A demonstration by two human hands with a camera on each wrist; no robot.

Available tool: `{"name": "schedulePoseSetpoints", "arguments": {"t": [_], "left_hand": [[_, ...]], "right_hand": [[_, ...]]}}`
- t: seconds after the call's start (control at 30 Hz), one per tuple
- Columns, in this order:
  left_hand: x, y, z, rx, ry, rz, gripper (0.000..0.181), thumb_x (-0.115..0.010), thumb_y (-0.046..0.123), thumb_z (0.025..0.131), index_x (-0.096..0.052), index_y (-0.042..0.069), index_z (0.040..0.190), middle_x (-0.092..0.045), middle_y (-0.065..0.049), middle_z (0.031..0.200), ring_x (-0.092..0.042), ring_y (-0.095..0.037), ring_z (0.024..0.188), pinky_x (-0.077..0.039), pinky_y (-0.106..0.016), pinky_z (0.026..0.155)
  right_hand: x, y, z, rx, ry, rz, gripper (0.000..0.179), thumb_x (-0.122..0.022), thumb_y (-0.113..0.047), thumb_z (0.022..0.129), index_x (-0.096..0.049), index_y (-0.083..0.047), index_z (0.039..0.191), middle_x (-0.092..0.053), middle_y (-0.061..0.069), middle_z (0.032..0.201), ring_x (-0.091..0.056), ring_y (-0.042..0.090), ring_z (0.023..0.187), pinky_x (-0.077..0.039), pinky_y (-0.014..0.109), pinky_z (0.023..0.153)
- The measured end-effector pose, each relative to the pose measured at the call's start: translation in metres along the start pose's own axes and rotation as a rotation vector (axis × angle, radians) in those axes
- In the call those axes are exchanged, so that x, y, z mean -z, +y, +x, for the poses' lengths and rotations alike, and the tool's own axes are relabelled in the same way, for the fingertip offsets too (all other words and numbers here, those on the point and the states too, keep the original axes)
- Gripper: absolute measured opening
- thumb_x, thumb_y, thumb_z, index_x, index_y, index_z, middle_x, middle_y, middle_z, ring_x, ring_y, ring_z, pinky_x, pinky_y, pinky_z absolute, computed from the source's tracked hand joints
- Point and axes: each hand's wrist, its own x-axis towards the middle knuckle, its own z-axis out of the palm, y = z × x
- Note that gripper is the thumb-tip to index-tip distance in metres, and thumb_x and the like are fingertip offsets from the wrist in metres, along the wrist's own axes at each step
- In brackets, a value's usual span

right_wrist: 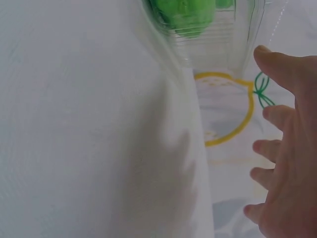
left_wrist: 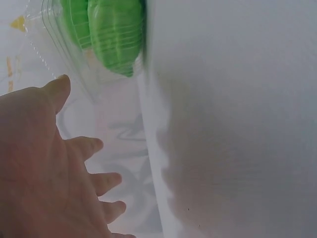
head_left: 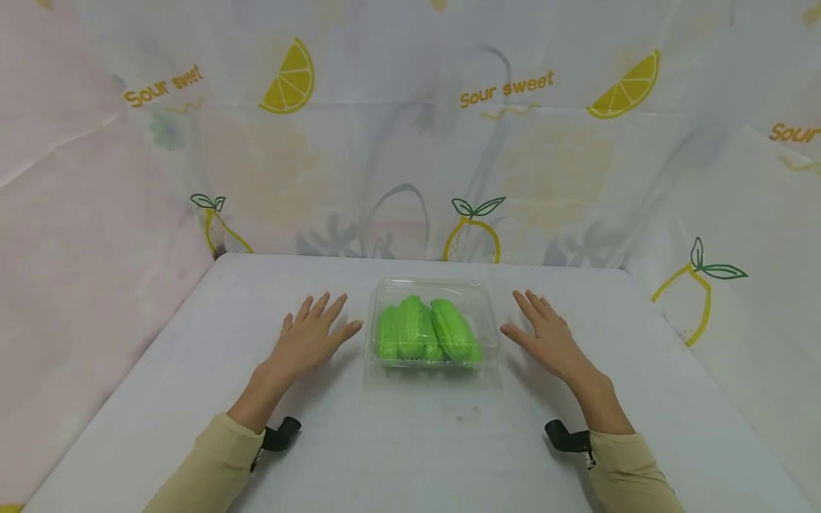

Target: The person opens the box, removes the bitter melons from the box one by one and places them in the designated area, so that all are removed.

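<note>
A clear plastic clamshell box [head_left: 486, 306] sits on the white table with its lid down. Inside lie several bright green, ridged, elongated pieces [head_left: 410, 328] that look like vegetables; their exact kind is unclear. To the left of the box is my left hand [head_left: 308, 345], fingers spread and thumb pointing at the box's side. My right hand [head_left: 548, 342] mirrors it on the right, also with extended fingers. Both hands hold nothing and look apart from the box. In the left wrist view the green pieces [left_wrist: 116, 37] show through the plastic above my thumb.
The white table [head_left: 410, 442] reaches back to a hanging cloth [head_left: 398, 142] printed with lemons and lettering. More cloth encloses the left and right sides. A black wrist device [head_left: 282, 433] is on the left wrist and another black device [head_left: 567, 436] on the right.
</note>
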Motion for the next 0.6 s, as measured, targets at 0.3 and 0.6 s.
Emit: {"name": "schedulePoseSetpoints", "arguments": {"t": [0.3, 0.6], "left_hand": [[-0.0015, 0.0055, -0.0001, -0.017, -0.048, -0.055, 0.083, -0.033, 0.072, 0.096, -0.021, 0.019, 0.159, -0.016, -0.019, 0.165, -0.005, -0.048, 0.152, -0.006, -0.076, 0.115], [-0.0056, 0.0056, 0.0017, -0.040, -0.069, -0.099, 0.082, -0.036, 0.070, 0.097, -0.022, 0.018, 0.159, -0.020, -0.020, 0.164, -0.010, -0.050, 0.151, -0.009, -0.077, 0.114]], "right_hand": [[0.0008, -0.0038, -0.0005, 0.015, -0.015, 0.021, 0.079, -0.053, -0.053, 0.098, -0.020, -0.015, 0.159, -0.013, 0.020, 0.166, -0.006, 0.049, 0.151, -0.010, 0.076, 0.113], [0.0006, -0.0081, -0.0012, 0.026, -0.039, 0.053, 0.077, -0.055, -0.050, 0.098, -0.022, -0.013, 0.158, -0.016, 0.022, 0.165, -0.010, 0.049, 0.151, -0.015, 0.075, 0.114]]}}
